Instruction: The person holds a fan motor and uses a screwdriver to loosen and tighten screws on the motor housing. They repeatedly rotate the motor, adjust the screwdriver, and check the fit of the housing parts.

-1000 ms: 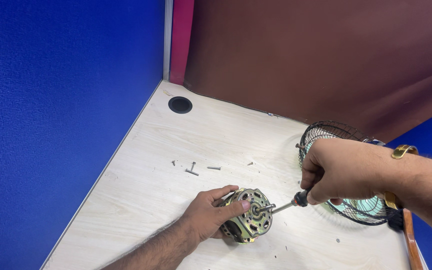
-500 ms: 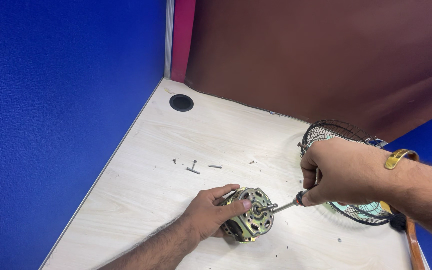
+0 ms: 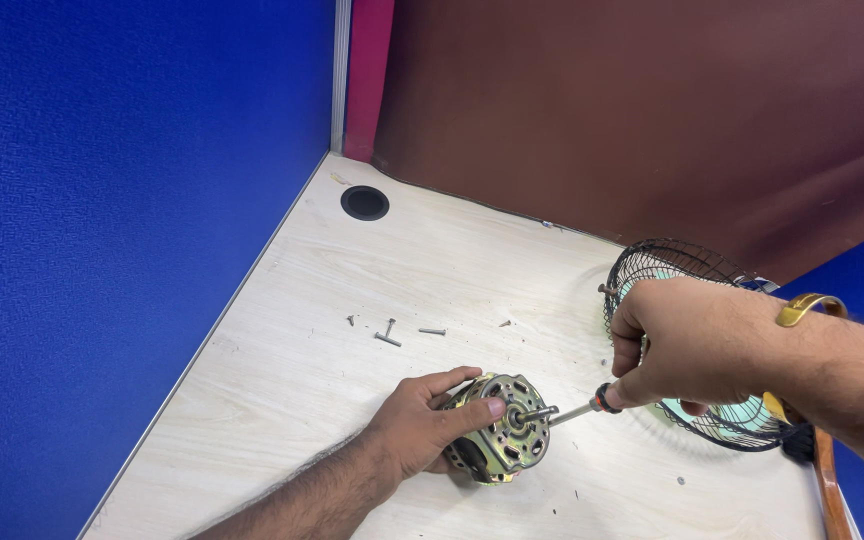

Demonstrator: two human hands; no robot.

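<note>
A round metal fan motor [image 3: 505,432] with a short shaft lies on the pale wooden desk [image 3: 452,270]. My left hand [image 3: 422,425] grips it from the left, thumb across its front face. My right hand [image 3: 687,345] is closed around a screwdriver [image 3: 592,405] whose black-and-orange handle end shows below the fingers. The metal shank points left and down, with its tip at the motor's face near the shaft.
Several loose screws [image 3: 392,332] lie on the desk behind the motor. A black wire fan guard with a teal fan [image 3: 692,345] sits at the right, partly behind my right hand. A round cable hole [image 3: 364,203] is in the far corner. Blue and brown partition walls enclose the desk.
The view has shifted slightly. Both hands stay on the motor and the screwdriver, and the tip has kept to the motor's face.
</note>
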